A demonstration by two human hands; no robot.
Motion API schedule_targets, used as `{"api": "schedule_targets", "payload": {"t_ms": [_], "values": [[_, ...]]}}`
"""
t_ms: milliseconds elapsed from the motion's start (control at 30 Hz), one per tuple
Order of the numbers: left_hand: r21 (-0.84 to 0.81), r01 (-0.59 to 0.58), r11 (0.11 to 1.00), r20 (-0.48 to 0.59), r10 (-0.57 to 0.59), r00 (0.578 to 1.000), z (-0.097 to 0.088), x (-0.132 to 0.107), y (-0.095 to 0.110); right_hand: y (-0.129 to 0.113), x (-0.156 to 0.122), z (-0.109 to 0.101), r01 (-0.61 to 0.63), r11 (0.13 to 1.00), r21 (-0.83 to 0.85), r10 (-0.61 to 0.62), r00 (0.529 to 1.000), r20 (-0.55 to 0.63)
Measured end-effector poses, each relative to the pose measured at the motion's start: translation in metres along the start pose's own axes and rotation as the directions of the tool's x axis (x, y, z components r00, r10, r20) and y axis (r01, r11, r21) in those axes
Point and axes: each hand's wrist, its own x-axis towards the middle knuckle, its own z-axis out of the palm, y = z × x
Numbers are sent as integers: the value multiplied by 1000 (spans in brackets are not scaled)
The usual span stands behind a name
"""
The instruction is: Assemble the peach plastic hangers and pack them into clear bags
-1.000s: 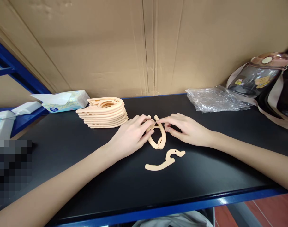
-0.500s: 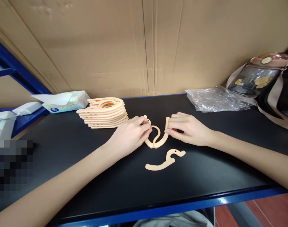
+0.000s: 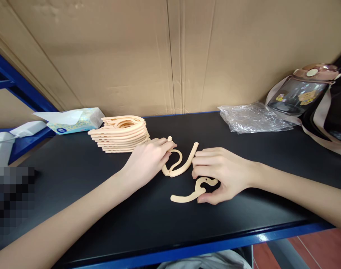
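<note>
My left hand has its fingers closed on the left side of a beige folding hanger. The hanger's right arm slants up and away from the joint, and a curved inner piece shows between the sides. My right hand is open, thumb and fingers apart, around a loose beige hook-shaped hanger piece lying on the table. Its thumb is at the near edge of that piece; whether it touches is unclear. Left of my left hand stands a stack of folded beige hangers.
The black tabletop has a blue front edge. At the back left lies a tissue pack. Crumpled clear plastic and a strapped water bottle sit at the back right. Cardboard stands behind.
My right hand has let go of the hanger's right arm and come nearer, opening over the loose hook-shaped piece. My left hand still holds the hanger, which has shifted slightly left.
</note>
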Motion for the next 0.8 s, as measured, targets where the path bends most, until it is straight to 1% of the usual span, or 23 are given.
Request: {"api": "schedule_targets", "payload": {"t_ms": [133,233,400,500,567,667,733,800], "values": [[-13,6,1000,17,-6,1000,2,0,1,-10,1,3,61,998,-32,-61,998,15],[-23,13,1000,29,-12,1000,2,0,1,-14,2,2,71,996,-46,-69,997,39],[-38,-8,999,23,9,1000,3,-1,1,-6,1,0,47,996,-74,-42,997,68],[-24,-20,1000,17,20,1000,4,-1,1,1,0,0,-10,992,-126,18,998,65],[-11,-21,1000,18,22,1000,4,-2,1,3,0,-1,-49,984,-172,56,998,35],[8,-11,1000,9,11,1000,4,-2,1,3,2,-4,-107,969,-221,94,993,-68],[2,-13,1000,-6,13,1000,4,-2,1,2,2,-6,-152,960,-235,119,982,-150],[-32,-37,999,-30,36,999,4,-1,2,0,1,-6,-211,949,-236,164,966,-201]]}}
